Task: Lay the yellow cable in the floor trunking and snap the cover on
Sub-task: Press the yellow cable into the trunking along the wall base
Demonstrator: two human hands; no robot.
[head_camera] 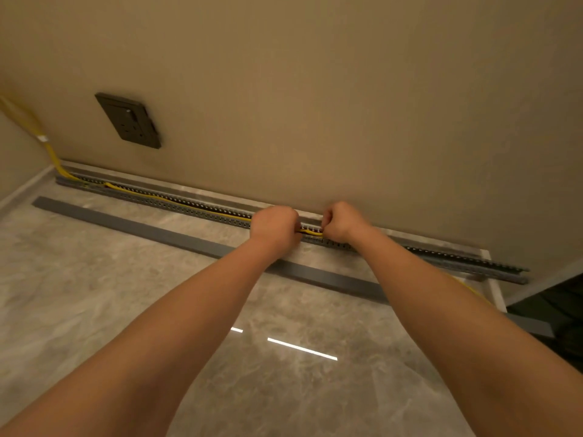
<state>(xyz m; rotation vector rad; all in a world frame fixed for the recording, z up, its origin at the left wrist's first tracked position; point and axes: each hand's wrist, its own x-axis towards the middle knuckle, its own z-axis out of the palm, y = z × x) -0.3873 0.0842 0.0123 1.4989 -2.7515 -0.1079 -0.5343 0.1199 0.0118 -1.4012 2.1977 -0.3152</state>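
You are facing a plain beige wall (315, 74) that meets a glossy marble-look floor (94, 310), and the long grey slotted trunking (189, 207) runs along the foot of that wall from the left corner to the right end. Its cover (157, 232), a flat grey strip, lies loose on the floor just in front of the trunking and parallel to it, so the snapping-on step is not yet done.

The yellow cable (176, 201) comes down the left corner and sits inside the channel from the left end up to your hands. To the right of your hands the channel looks empty, and a faint yellow line on the floor near the right end may be the rest of the cable, though it is too dim to be sure. By my reading you are about halfway through laying it.

Your left hand (273, 223) is curled closed over the trunking, and your right hand (342, 222) is likewise closed, both pinching the cable where it shows between them.

The dark wall socket (129, 120) carries no writing I can read, and a small pale tag on the cable in the corner is too small to make out.
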